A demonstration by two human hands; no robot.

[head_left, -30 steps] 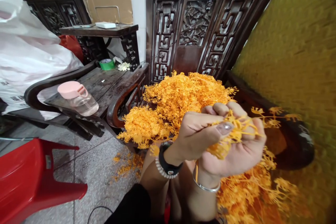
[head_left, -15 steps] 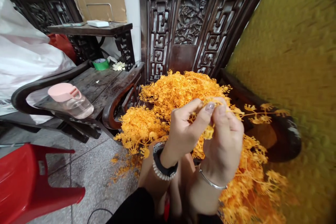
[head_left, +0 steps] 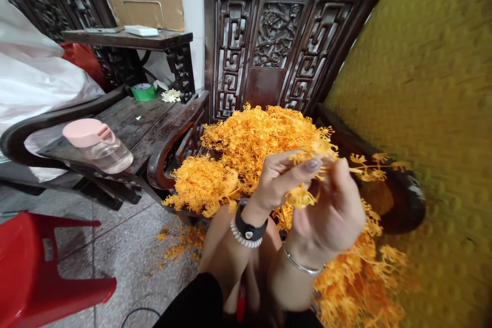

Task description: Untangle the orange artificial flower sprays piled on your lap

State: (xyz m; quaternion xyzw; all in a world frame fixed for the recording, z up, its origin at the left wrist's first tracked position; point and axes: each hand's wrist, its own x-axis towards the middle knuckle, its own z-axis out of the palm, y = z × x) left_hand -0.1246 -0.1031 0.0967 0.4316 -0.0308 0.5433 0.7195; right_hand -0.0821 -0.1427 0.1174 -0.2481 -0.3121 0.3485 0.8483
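Observation:
Both hands are raised together in front of the carved chair, over a heap of orange plastic flower sprigs [head_left: 257,136]. My left hand [head_left: 280,179], with a black band and a beaded bracelet at its wrist, pinches an orange flower sprig [head_left: 302,196] between thumb and fingers. Close beside it, my right hand [head_left: 332,215], wearing a silver bangle, grips the same sprig's stem between thumb and fingers. Small orange blossoms show above and below the fingertips, and a branched end sticks out to the right. The fingers partly hide where the stem is held.
More orange sprigs [head_left: 361,287] hang at lower right, and loose bits [head_left: 180,243] lie on the floor. At left are a pink-lidded bottle [head_left: 102,146], green tape [head_left: 143,92] and a red stool [head_left: 34,271]. A yellow-brown woven surface [head_left: 438,87] borders the right side.
My hands have drawn slightly apart, the right one moving a little right and lower. More of the sprig and its blossoms now shows between the fingers. The view has shifted slightly.

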